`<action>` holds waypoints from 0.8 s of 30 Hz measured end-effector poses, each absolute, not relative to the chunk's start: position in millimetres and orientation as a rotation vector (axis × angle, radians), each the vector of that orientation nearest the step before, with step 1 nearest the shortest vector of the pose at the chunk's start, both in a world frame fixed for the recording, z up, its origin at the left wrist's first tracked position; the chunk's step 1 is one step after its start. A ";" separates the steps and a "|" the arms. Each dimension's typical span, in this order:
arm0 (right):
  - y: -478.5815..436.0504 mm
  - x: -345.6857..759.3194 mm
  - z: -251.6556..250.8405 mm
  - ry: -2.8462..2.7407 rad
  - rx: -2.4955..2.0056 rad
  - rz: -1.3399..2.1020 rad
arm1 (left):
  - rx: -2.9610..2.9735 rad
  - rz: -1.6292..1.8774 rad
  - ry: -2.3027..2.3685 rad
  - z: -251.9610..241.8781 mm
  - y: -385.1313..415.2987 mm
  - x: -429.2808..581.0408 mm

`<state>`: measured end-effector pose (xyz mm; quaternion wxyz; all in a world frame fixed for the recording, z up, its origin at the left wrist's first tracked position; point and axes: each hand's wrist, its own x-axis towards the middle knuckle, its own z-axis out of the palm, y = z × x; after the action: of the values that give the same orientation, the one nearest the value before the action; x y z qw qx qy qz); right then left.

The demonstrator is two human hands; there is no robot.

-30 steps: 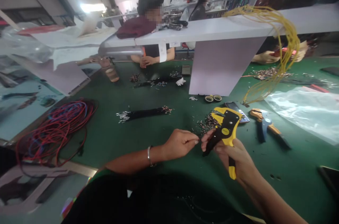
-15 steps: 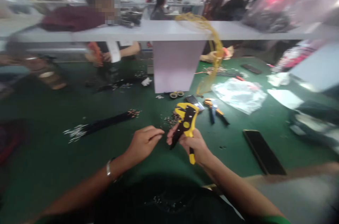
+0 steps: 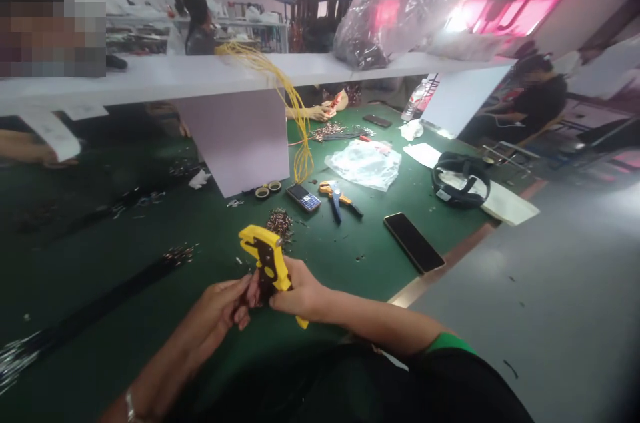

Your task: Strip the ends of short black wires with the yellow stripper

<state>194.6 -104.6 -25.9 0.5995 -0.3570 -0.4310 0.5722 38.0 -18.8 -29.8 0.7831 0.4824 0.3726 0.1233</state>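
Right hand point(image 3: 300, 293) closed firmly around the grip of a yellow-and-black wire stripper point(image 3: 267, 263), the handle's yellow tip poking out below the palm and the head left free, angled up toward the far side of the bench. Left hand point(image 3: 215, 308) comes in from the near left, fingers half curled against the tool's lower edge; whether they pinch anything cannot be told, as the fingers hide it. Both hands meet close to the body above the green bench point(image 3: 350, 243), a hold that appears to steady the tool. Just beyond its head lies a heap of short metal-tipped wire pieces point(image 3: 280, 224), seemingly kept within easy reach, while a long bundle of black wires point(image 3: 100, 296) stretches away to the left. Farther right sit orange-and-blue pliers point(image 3: 337, 199), a keypad phone point(image 3: 303, 197), a smartphone point(image 3: 414, 243) and a clear plastic bag point(image 3: 363, 164). A hank of yellow wire point(image 3: 295, 123) hangs from the white shelf point(image 3: 150, 73), clear of the work surface, and a co-worker's hands point(image 3: 320, 113) rest at the far side.
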 end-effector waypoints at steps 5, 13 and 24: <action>-110.8 192.8 -26.0 -1.046 -0.887 1.333 | 0.992 0.316 0.724 -28.4 -12.4 38.4; -112.7 203.5 -34.0 -0.799 -0.806 1.387 | 0.965 0.533 0.871 -24.2 -14.6 39.2; -111.8 197.5 -33.2 -0.757 -0.830 1.367 | 0.975 0.509 0.741 -21.1 -19.0 31.1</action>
<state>197.5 -111.8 -33.2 0.6334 -0.3631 -0.3308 0.5979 31.1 -19.0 -21.1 0.7882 0.4523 0.3439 0.2365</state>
